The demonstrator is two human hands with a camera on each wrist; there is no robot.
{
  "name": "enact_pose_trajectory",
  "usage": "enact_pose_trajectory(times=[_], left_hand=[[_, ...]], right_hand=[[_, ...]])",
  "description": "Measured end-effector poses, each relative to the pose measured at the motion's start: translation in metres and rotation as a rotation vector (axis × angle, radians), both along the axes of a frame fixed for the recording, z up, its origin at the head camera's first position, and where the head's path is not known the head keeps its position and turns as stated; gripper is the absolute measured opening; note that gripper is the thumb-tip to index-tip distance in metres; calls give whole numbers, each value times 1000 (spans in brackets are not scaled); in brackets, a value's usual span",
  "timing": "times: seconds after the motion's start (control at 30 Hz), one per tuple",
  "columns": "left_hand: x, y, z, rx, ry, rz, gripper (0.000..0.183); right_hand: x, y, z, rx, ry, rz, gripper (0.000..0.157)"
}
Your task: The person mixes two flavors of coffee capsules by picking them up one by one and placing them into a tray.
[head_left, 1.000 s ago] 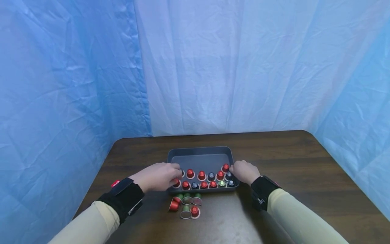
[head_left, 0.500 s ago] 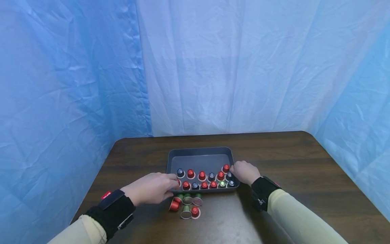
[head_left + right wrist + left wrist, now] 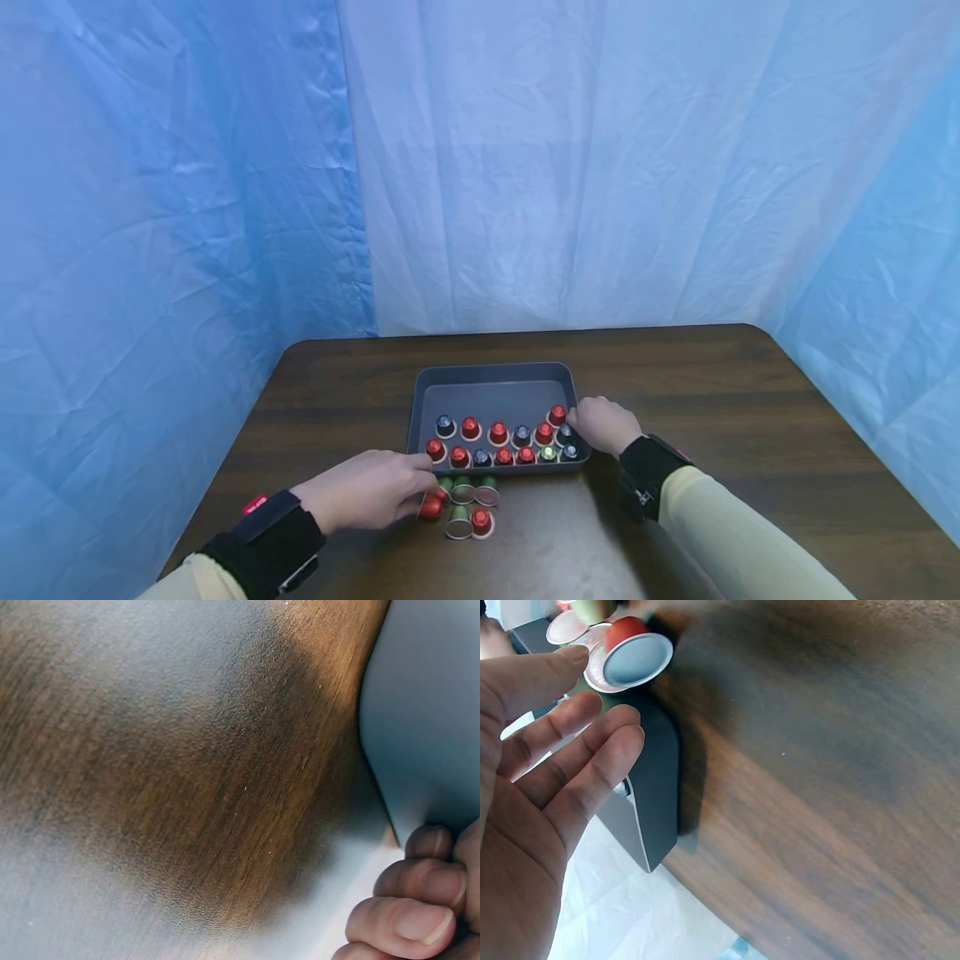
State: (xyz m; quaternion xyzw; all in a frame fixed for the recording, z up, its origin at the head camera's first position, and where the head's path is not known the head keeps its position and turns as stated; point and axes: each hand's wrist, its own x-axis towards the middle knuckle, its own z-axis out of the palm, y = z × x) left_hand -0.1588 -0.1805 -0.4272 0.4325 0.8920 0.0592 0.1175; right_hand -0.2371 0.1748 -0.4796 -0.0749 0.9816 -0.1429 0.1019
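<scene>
My left hand (image 3: 367, 490) reaches over the near left corner of a dark grey baking tray (image 3: 491, 398), fingers loosely bent and thumb apart. Its fingertips are right at a red coffee capsule (image 3: 430, 507) lying on its side. In the left wrist view a red capsule (image 3: 636, 660) shows its silver lid just beyond the fingers, and the palm holds nothing. My right hand (image 3: 602, 423) grips the tray's right rim; its curled fingers (image 3: 412, 919) are at the tray wall in the right wrist view. Two rows of upright red, dark blue and green capsules (image 3: 498, 432) stand in the tray.
In front of the tray lie several green capsules (image 3: 460, 523) and an upright red capsule (image 3: 482, 522). The dark wooden table (image 3: 675, 367) carries everything. Blue-white sheets (image 3: 562, 167) hang behind and at both sides.
My left hand has let go of a dark blue capsule at the left end of the tray's back row, then moved back and down to the loose capsules. My right hand keeps its place.
</scene>
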Motion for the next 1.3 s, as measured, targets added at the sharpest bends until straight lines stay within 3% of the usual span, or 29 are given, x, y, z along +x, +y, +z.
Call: enact_pose_trajectory(times=[0.47, 0.73, 1.07, 1.3], left_hand=[[5, 3, -15, -114, 104, -72, 28], [7, 2, -24, -123, 172, -128, 26], [7, 0, -27, -133, 146, -141, 24], [10, 0, -22, -112, 113, -132, 20]], right_hand=[[0, -1, 0, -20, -18, -20, 30], [0, 0, 0, -33, -28, -32, 31], [0, 1, 0, -5, -28, -15, 30], [0, 1, 0, -5, -8, -3, 30]])
